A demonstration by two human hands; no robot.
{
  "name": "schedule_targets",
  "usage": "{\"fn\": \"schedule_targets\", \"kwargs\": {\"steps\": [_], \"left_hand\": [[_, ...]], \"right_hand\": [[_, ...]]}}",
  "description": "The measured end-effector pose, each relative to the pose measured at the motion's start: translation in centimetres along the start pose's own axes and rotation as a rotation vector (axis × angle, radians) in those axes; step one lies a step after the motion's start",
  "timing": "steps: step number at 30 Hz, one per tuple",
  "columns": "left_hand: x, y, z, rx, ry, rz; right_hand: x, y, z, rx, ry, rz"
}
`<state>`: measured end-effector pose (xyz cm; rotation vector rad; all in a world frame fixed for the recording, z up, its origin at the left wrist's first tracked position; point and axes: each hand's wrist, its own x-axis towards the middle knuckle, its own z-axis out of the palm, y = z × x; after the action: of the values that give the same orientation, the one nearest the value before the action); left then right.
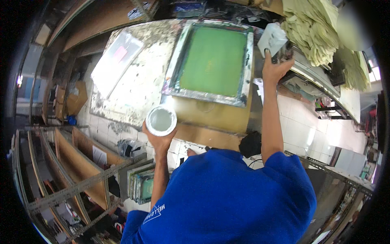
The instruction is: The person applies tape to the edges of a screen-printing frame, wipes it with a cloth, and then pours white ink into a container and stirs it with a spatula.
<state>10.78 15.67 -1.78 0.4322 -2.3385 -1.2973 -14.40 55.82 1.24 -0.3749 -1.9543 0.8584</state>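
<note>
My left hand [159,139] is wrapped round a round white tub [151,131], open at the top, with pale grey contents. It hangs just off the near edge of the work table. At the far right my reaching right hand [276,70] grips a boxy white container [271,37], thumb pressed on its near side; the other fingers are partly lost against dark clutter. Between the hands, a screen printing frame [172,84] with a green mesh [215,61] lies flat, its rim smeared with ink.
A stained white board [156,53] carries a clear sheet [118,61] left of the frame. Pale yellow cloths [313,28] are piled at the far right. Metal racking with wooden shelves [77,166] stands at the lower left, and several smaller screens [142,183] lean beside it.
</note>
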Motion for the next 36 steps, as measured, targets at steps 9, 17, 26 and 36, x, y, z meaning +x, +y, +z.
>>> {"fn": "schedule_targets", "kwargs": {"steps": [9,17,26,36], "left_hand": [[0.4,-0.1,1.1,0.117,0.085,-0.094],[0.4,2.4,1.3,0.287,0.086,-0.140],[2.1,3.1,0.8,0.412,-0.006,-0.047],[3.2,1.3,-0.5,0.264,-0.032,0.292]], "right_hand": [[6.8,16.1,11.9,-0.143,-0.109,0.195],[7.5,12.6,4.9,-0.012,-0.226,0.020],[4.3,-5.7,-13.8,0.016,-0.758,-0.058],[-10.4,-17.2,-14.7,-0.203,-1.332,-0.371]]}}
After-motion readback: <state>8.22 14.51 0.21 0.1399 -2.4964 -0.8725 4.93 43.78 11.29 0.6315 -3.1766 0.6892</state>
